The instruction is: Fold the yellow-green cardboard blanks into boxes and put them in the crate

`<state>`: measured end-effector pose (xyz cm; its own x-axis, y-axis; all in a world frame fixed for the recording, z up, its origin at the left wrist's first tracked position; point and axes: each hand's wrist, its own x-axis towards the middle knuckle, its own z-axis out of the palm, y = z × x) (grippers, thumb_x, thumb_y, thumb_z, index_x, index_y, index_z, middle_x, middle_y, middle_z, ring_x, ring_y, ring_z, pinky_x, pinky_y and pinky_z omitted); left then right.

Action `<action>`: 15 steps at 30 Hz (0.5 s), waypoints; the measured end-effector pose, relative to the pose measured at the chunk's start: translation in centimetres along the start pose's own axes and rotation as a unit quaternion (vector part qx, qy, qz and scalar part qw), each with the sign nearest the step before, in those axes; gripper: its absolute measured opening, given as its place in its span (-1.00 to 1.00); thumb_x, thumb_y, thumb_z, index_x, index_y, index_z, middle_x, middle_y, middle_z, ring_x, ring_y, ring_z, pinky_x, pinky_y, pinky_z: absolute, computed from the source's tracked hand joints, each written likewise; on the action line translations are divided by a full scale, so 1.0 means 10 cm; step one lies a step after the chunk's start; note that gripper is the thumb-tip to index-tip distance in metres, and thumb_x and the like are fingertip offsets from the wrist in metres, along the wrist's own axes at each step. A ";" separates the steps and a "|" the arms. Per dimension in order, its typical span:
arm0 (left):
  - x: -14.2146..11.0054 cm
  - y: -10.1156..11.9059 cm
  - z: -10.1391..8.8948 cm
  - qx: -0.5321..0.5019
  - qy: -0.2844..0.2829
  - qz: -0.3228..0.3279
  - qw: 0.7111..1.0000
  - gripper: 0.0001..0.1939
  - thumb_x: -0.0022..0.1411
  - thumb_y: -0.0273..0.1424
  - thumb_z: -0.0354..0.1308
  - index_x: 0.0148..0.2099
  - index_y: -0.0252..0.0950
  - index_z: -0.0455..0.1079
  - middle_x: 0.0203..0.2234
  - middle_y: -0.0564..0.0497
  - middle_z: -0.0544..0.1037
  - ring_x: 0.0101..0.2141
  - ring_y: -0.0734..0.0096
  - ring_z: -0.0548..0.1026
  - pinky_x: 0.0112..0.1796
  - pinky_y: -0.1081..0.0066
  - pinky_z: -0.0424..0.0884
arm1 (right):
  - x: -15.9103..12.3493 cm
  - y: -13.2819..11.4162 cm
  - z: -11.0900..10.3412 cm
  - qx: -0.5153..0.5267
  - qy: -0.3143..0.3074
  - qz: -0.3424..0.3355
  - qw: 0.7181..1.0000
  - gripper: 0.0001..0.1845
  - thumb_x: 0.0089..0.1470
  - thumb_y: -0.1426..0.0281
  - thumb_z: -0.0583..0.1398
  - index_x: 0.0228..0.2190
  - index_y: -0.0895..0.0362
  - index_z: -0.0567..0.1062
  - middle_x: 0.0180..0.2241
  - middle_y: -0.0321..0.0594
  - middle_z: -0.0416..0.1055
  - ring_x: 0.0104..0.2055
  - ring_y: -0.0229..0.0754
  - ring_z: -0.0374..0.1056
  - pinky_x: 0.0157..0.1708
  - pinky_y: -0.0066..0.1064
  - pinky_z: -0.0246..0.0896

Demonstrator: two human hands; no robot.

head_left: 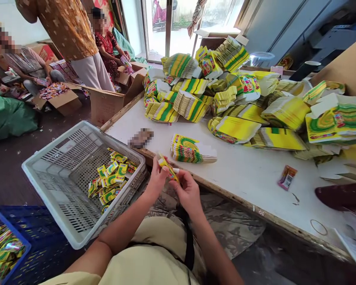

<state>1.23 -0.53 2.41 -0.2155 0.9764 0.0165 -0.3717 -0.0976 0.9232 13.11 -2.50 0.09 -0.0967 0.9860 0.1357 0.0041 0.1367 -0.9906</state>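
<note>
Both my hands are closed on one small yellow cardboard box [172,174], held above the table's front edge. My left hand [158,176] grips its upper left end, where a pale flap stands out. On its lower right end are the fingers of my right hand [188,192], with a white end flap beside them. Just beyond my hands lies a stack of flat yellow-green cartons [185,149] with white flaps. To my left, a grey plastic crate [37,174] holds several finished-looking small yellow boxes [114,176].
Bundles of flat yellow cartons [192,105] are heaped along the back of the white table [243,174]. A small packet [287,177] and a rubber band [319,227] lie to the right. A blue crate [26,241] stands lower left. Several people sit or stand among open cartons [106,105].
</note>
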 end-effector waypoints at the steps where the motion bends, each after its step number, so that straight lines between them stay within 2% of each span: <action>1: 0.00 -0.02 -0.03 0.009 -0.019 0.004 1.000 -0.43 -0.02 0.05 0.34 -0.13 -0.27 0.40 -0.35 0.05 0.51 -0.35 0.43 0.47 -0.25 0.42 0.42 | 0.03 0.00 -0.05 -0.004 0.016 0.001 1.000 -0.80 0.06 0.28 0.26 -0.26 0.09 0.47 -0.38 -0.29 0.43 -0.35 -0.20 0.33 -0.30 -0.36 0.29; 5: 0.05 -0.02 -0.14 0.073 -0.043 0.013 0.996 -0.60 0.05 -0.05 0.33 -0.27 -0.30 0.52 -0.43 0.02 0.59 -0.33 0.32 0.53 -0.20 0.35 0.43 | 0.10 -0.05 -0.28 -0.068 0.037 -0.046 0.996 -0.85 0.07 0.28 0.26 -0.45 0.09 0.51 -0.49 -0.30 0.46 -0.42 -0.20 0.35 -0.39 -0.37 0.29; 7: 0.09 0.06 -0.19 0.114 -0.073 0.025 0.990 -0.60 0.14 -0.05 0.27 -0.20 -0.30 0.55 -0.33 -0.04 0.63 -0.23 0.23 0.56 -0.11 0.29 0.42 | 0.11 -0.07 -0.40 -0.125 0.052 -0.111 0.984 -0.89 0.09 0.34 0.25 -0.44 0.08 0.55 -0.47 -0.30 0.48 -0.42 -0.21 0.37 -0.40 -0.38 0.30; 9: 0.11 0.19 -0.24 0.142 -0.118 0.056 0.981 -0.48 0.23 0.01 0.13 0.04 -0.27 0.48 -0.08 -0.13 0.60 -0.03 0.12 0.51 0.02 0.21 0.37 | 0.10 -0.09 -0.53 -0.209 0.086 -0.192 0.955 -0.92 0.12 0.41 0.25 -0.39 0.05 0.58 -0.41 -0.28 0.52 -0.36 -0.19 0.41 -0.32 -0.34 0.34; 11: 0.11 0.36 -0.26 0.190 -0.162 0.092 0.964 -0.29 0.23 0.11 0.05 0.25 -0.24 0.28 0.15 -0.20 0.43 0.16 0.03 0.36 0.15 0.13 0.25 | 0.10 -0.12 -0.64 -0.302 0.101 -0.270 0.909 -0.85 0.13 0.50 0.24 -0.34 0.02 0.60 -0.36 -0.27 0.56 -0.23 -0.15 0.43 -0.11 -0.24 0.33; 13: 0.09 0.49 -0.26 0.290 -0.203 0.117 0.928 -0.05 0.03 0.18 0.20 0.32 -0.25 0.16 0.25 -0.25 0.29 0.25 -0.08 0.23 0.22 0.07 0.14 | 0.07 -0.15 -0.68 -0.363 0.074 -0.333 0.867 -0.77 0.12 0.57 0.23 -0.30 0.00 0.59 -0.33 -0.28 0.58 -0.13 -0.12 0.43 0.09 -0.13 0.22; 15: 0.05 0.53 -0.22 0.404 -0.255 0.102 0.873 0.11 -0.21 0.11 0.40 0.31 -0.26 0.14 0.24 -0.28 0.28 0.23 -0.16 0.24 0.22 0.03 0.14 | 0.02 -0.17 -0.65 -0.377 0.023 -0.372 0.848 -0.70 0.13 0.62 0.20 -0.26 -0.02 0.58 -0.30 -0.31 0.59 -0.07 -0.13 0.42 0.22 -0.07 0.08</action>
<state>-2.79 -0.96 6.45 0.3034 0.9336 0.1908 0.4297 -0.3128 0.8471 19.55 -1.90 1.93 -0.3118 0.6001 0.7366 0.5955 0.7276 -0.3407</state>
